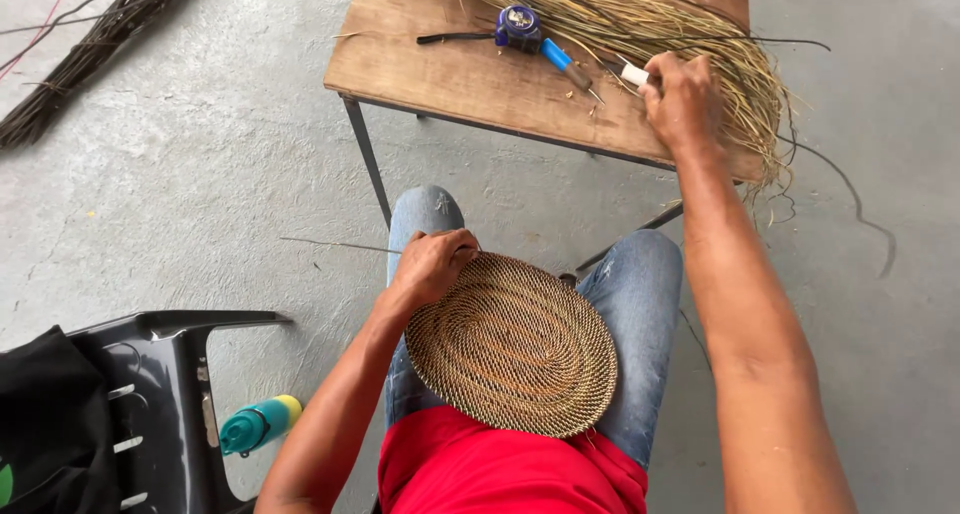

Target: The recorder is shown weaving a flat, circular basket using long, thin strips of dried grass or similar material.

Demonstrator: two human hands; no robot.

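Grey concrete floor, small wooden table point(480, 79) ahead of your knees. Your left hand point(432, 266) gripped the rim of the oval woven tray point(512, 346) lying on your lap, fingers curled on a thin strand point(335, 244). Your right hand point(682, 99) rested on the straw bundle point(640, 19) on the table, fingers closed around a white-handled tool point(635, 74), near the tape measure point(520, 26).

A wooden desk point(450, 74) on thin metal legs carries a heap of pale straw fibres point(650, 24), a blue tape measure point(520, 26) and what looks like a blue-handled awl point(568, 66), with small shavings around.
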